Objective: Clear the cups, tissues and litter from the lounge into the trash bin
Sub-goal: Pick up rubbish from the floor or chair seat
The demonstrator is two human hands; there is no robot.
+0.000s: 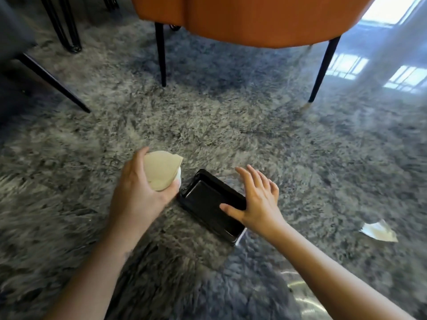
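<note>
My left hand (138, 190) is closed around a white paper cup (177, 175) with a beige tissue (160, 169) stuffed over its top. A black plastic food tray (208, 197) lies on the shaggy grey rug just right of that hand. My right hand (256, 199) reaches over the tray's right side with fingers spread; its thumb rests inside the tray, the fingers hover beyond the rim. A crumpled white tissue (379, 232) lies on the rug at the far right. No trash bin is in view.
An orange chair (242, 17) on thin black legs (161, 54) stands at the top, over the grey rug (231, 125). More dark furniture legs (53, 79) angle in from the upper left. Shiny floor (392, 72) shows at the upper right.
</note>
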